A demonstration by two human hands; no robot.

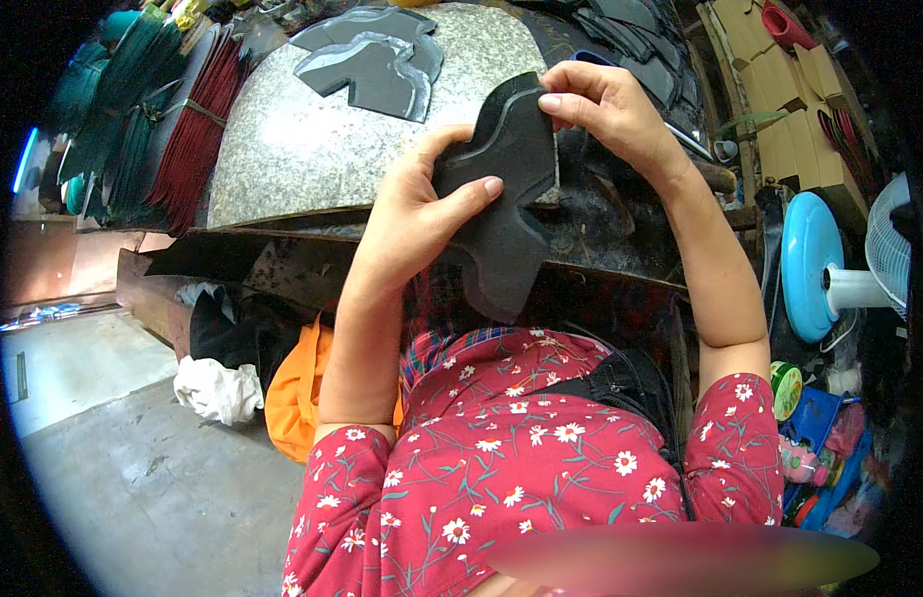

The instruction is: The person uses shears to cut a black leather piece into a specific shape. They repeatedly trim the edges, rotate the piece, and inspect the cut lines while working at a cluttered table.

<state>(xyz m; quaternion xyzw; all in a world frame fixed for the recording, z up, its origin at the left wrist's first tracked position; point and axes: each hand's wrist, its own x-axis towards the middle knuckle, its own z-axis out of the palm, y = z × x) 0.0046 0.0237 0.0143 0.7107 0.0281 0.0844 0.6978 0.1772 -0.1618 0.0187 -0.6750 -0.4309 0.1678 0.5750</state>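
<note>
My left hand [422,204] grips a dark, curved cut-out piece [506,214], shaped like part of a shoe upper, with the thumb lying across its front. A raised or folded band runs along the piece's upper left edge. At its top right corner, the thumb and index finger of my right hand [601,104] are pinched together on the edge. The piece is held up over the table's front edge, its lower end hanging toward my lap. Beyond my left hand, a small stack of similar grey pieces [367,65] with pale edges lies on the speckled stone slab [282,139].
Bundles of dark green and red strips [198,129] stand at the left. More dark pieces [631,50] lie at the back right, near cardboard boxes [805,129]. A blue-and-white fan [815,269] is close by my right arm. An orange cloth bag [297,388] hangs below the table.
</note>
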